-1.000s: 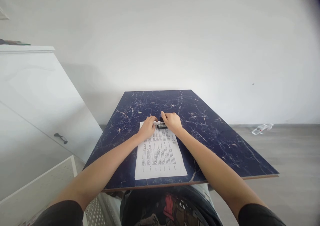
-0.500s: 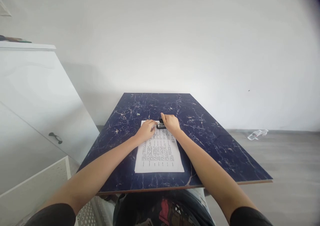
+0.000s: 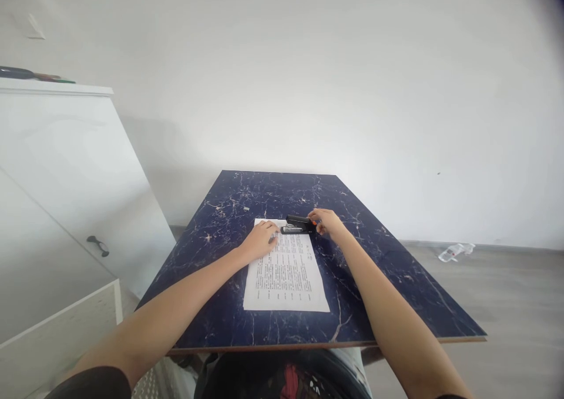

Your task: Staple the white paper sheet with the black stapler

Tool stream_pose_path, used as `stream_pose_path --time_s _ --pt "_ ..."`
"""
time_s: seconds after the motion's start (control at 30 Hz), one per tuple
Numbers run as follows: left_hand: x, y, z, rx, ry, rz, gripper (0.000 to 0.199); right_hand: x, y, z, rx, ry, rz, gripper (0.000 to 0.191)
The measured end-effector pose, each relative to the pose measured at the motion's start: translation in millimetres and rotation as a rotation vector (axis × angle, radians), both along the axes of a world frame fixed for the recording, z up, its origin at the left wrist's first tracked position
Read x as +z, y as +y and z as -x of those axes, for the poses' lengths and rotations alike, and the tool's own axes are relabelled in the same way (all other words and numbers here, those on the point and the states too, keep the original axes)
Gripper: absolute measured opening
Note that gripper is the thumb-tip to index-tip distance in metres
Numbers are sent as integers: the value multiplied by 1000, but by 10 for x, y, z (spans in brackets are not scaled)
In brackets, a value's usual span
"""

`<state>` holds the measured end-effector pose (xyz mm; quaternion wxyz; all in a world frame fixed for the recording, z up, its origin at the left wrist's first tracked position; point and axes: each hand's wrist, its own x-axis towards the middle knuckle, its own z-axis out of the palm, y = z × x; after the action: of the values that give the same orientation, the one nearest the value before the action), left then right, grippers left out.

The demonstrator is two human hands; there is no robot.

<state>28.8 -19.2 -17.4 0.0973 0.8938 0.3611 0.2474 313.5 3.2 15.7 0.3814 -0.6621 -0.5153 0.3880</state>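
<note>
A sheet of printed paper (image 3: pixel 286 278), perhaps more than one, lies on the dark blue marbled table. My left hand (image 3: pixel 261 241) rests flat on its upper left part, fingers stretched toward the stapler. The black stapler (image 3: pixel 298 225) lies sideways across the paper's top edge, its jaw pointing left, close to my left fingertips. At its rear end, where a bit of orange shows, my right hand (image 3: pixel 326 221) grips it with bent fingers. Part of that end is hidden by the fingers.
The table's front edge (image 3: pixel 264 348) is close to my body. A white cabinet (image 3: pixel 66 164) with a dark handle stands at the left, a pale wall (image 3: pixel 282 81) behind the table. A clear plastic item (image 3: pixel 456 252) lies on the floor at right.
My right hand has moved right, from the top of the stapler to its rear end, uncovering more of the stapler. My left hand stays on the paper. The view has shifted slightly.
</note>
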Motion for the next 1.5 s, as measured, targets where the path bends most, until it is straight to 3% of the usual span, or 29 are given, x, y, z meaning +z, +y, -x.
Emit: stream_pose_path --time_s 0.17,0.27,0.47,0.67,0.83,0.97,1.17,1.5 --pt "-12 7 -5 15 -8 32 28 5 -43 79 36 156 189 24" --pt "-26 15 -14 21 -12 24 27 6 -78 86 93 414 268 19" --pt "-38 26 -6 35 -41 28 27 -7 -94 83 98 708 264 19" --pt "-28 33 -6 46 -105 115 29 47 -98 145 34 751 220 20" --pt "-89 110 2 96 -208 261 50 20 -103 197 101 735 223 19" --pt "-115 146 6 84 -254 279 61 -77 -73 215 116 701 236 16" --pt "-79 136 -3 85 -256 276 52 -102 -70 193 148 700 259 17" --pt "-65 180 47 86 -347 330 55 -5 -118 245 131 677 267 17"
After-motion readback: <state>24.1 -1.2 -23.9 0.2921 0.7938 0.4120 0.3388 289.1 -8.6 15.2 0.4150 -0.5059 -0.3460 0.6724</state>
